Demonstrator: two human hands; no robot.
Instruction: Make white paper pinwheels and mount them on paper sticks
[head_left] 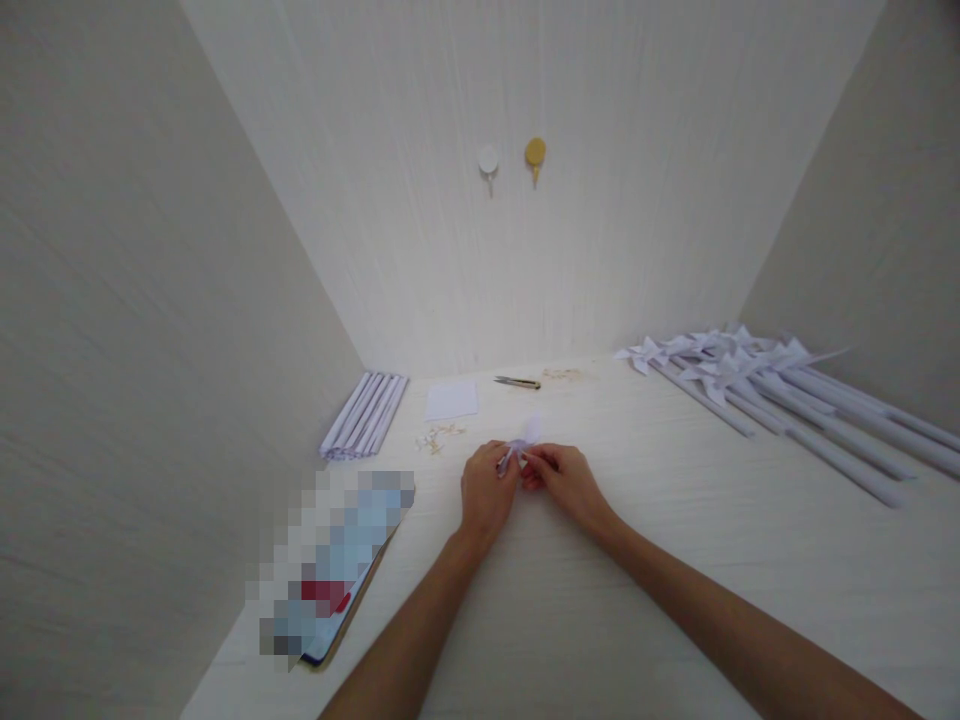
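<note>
A small pale paper pinwheel head (525, 440) sits near the middle of the white table (675, 560), held just above the surface between both hands. The left hand (486, 490) pinches it from the left side with thumb and fingertips closed on the folded paper; the right hand (561, 478) meets it from the right, its fingers curled in and pinching the same piece, so the two hands touch or nearly touch around it. Most of the paper is hidden by the fingers — only a blurred blade or two shows above them.

Just beyond the hands and to the left lies a scatter of small pale pins or fasteners (439, 437), too small to count. Behind that lies one white square sheet (451, 400), flat on the table. To its right, near the back wall, rests one small pair of snips (517, 382), and beside it a second little scatter of tan bits (562, 374).

At the far left, against the side wall, a bundle of rolled white paper sticks (365, 414) lies side by side — about six. Nearer, at the left table edge, lies one flat device or pad (334, 570), blurred out.

Well apart on the right, a pile of finished pinwheels on long sticks (765, 385) fans across the table; roughly eight or more, overlapped past sure counting.

On the back wall hang two hooks: one white (488, 160), one yellow (535, 153).
</note>
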